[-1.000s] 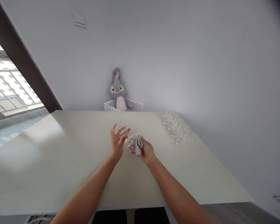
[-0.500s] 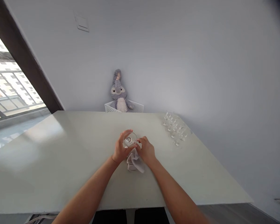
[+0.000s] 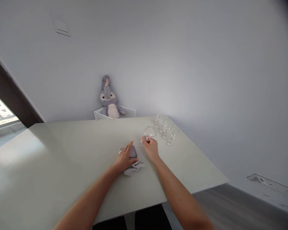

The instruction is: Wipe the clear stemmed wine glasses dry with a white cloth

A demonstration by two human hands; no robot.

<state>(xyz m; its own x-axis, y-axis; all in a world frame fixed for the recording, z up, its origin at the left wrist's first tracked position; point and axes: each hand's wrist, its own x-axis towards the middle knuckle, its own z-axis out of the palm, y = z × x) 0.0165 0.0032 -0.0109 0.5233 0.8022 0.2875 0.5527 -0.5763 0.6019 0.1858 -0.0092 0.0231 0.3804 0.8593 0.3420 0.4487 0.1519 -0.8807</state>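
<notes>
Half a second ago both hands were on the glass [image 3: 150, 131] over the cloth [image 3: 134, 168]; now the glass is to the right of the cloth and beyond it, near the other glasses [image 3: 166, 127], so the two are handled apart. The right hand [image 3: 150, 147] has a pinching grip on its stem end; whether its foot touches the bench [image 3: 67, 159] I cannot tell. The left hand [image 3: 124, 159] rests on the cloth, fingers spread. Count: one glass held, one cloth, at least four glasses right of the cloth, overlapping too much for an exact number, and behind the cloth one toy [image 3: 113, 111] and one basket [image 3: 131, 112].
</notes>
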